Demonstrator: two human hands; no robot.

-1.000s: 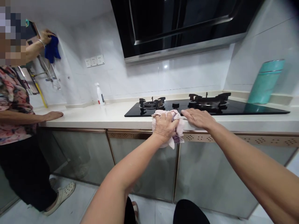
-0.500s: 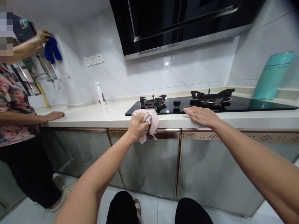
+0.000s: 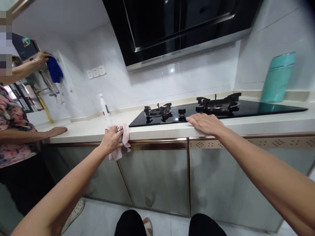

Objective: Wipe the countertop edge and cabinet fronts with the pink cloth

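My left hand (image 3: 111,140) grips a bunched pale pink cloth (image 3: 125,134) at the front edge of the white countertop (image 3: 85,129). Part of the cloth hangs down over the edge, in front of the cabinet trim. My right hand (image 3: 205,123) lies flat on the counter's front edge, fingers stretched out and holding nothing. Its fingertips are beside the near rim of the black glass gas stove (image 3: 169,118), just below the stove's knobs (image 3: 181,112).
A white spray bottle (image 3: 103,105) stands back on the counter. A teal canister (image 3: 278,78) is at the far right, under a black range hood (image 3: 187,29) to its left. At left, another person's hand (image 3: 57,131) rests on the counter; their raised hand holds a blue cloth (image 3: 54,69).
My left hand has slid the pink cloth leftward along the counter edge, past the stove's left corner. My right hand stays flat near the stove. The view has tilted slightly.
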